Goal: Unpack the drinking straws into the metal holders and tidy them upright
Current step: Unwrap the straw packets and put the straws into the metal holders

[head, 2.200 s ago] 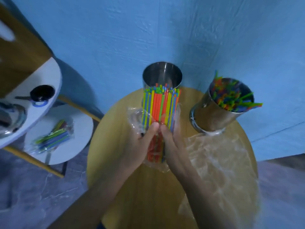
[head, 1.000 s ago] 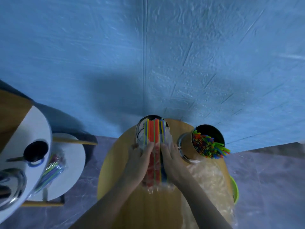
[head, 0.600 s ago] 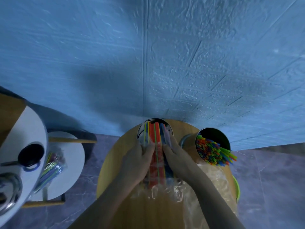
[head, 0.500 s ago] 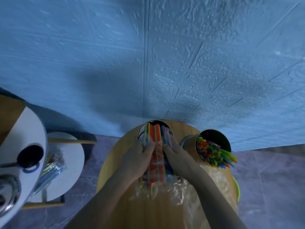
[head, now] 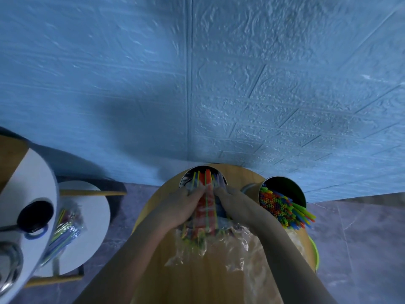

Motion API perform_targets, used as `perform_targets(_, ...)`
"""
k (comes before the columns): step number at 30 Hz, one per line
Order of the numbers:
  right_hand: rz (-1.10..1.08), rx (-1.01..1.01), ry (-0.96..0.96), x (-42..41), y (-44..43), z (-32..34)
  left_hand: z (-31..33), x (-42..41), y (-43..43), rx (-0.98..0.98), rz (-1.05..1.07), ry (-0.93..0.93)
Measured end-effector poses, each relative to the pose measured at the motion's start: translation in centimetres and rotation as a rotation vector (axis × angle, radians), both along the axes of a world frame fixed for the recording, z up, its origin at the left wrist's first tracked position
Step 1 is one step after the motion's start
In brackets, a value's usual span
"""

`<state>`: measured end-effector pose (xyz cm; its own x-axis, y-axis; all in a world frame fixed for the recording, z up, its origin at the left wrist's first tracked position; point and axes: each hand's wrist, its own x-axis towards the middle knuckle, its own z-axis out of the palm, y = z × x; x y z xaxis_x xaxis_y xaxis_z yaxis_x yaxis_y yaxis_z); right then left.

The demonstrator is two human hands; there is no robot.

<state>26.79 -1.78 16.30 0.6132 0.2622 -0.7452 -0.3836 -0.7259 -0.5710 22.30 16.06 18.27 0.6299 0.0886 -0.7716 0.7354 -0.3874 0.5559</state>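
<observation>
A bundle of coloured straws (head: 206,207) in a clear plastic bag (head: 197,244) is clasped between my left hand (head: 179,205) and my right hand (head: 236,205). The bundle's upper ends reach into the mouth of a metal holder (head: 186,178) at the far edge of the round wooden table (head: 153,211). The bag's loose end trails toward me below my hands. A second metal holder (head: 291,185) stands to the right, packed with coloured straws (head: 282,207) that lean out toward the right.
Crumpled empty plastic wrap (head: 252,260) lies on the table's right side. A low white round stool (head: 92,216) at the left carries another bagged pack of straws (head: 65,227). A larger white tabletop (head: 32,183) with a black cup (head: 35,216) is at the far left. A blue wall stands close behind.
The bundle's tips have gone from in front of the holder into its mouth. The plastic bag has slid down toward me, bunching below my hands. The view tilted up toward the wall.
</observation>
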Motion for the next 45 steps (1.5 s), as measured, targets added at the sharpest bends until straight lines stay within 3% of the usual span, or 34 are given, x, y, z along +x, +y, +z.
perform_targets(2,0.048,0.01,-0.009,0.3,0.1,0.3,-2.2,0.4,-0.9,0.015,-0.119,-0.081)
perform_targets(8,0.088,0.014,0.003,0.3,-0.4,0.5,-3.5,0.7,-0.3,0.033,-0.161,-0.131)
perform_targets(12,-0.013,0.082,-0.012,-0.6,-1.0,0.9,-3.4,-0.3,-0.2,0.073,-0.147,-0.163)
perform_targets(18,-0.076,0.086,-0.159,-3.4,-1.9,0.3,-2.5,-3.1,-0.8,0.021,-0.13,-0.376)
perform_targets(28,-0.212,0.207,-0.383,-7.8,-3.3,0.1,-1.2,-8.0,-3.4,0.218,0.031,-0.606)
perform_targets(38,-0.352,0.294,-0.412,-10.7,-4.6,0.5,-1.3,-10.7,-4.8,0.189,0.132,-0.618)
perform_targets(45,-0.308,0.351,-0.471,-11.3,-5.9,0.0,-2.0,-11.7,-4.6,0.119,0.118,-0.645)
